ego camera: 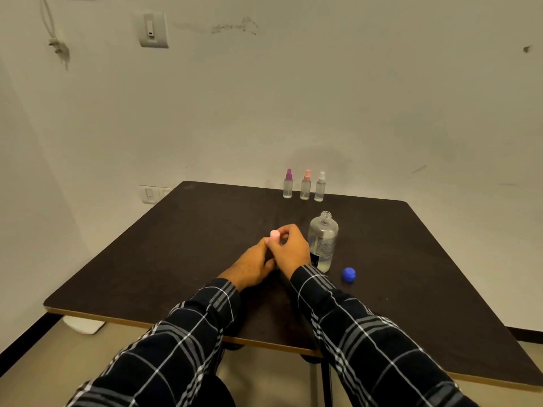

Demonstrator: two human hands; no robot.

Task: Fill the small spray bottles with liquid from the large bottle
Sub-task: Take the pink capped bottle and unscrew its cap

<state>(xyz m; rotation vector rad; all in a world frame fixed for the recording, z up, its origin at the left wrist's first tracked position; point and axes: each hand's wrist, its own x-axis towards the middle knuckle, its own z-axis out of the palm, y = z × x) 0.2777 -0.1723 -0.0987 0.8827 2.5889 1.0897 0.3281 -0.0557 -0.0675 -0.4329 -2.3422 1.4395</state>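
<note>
As left hand [252, 264] and right hand [289, 248] grip one pink-capped bottle [274, 235], three spray bottles [305, 188] stand behind.

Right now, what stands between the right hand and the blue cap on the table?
The large bottle, its neck open, stands between the right hand and the blue cap; the head view shows this.

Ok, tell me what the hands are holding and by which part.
Both hold one pink-capped small bottle: the left hand grips its body, which is mostly hidden, and the right hand pinches its top, by the cap.
</note>
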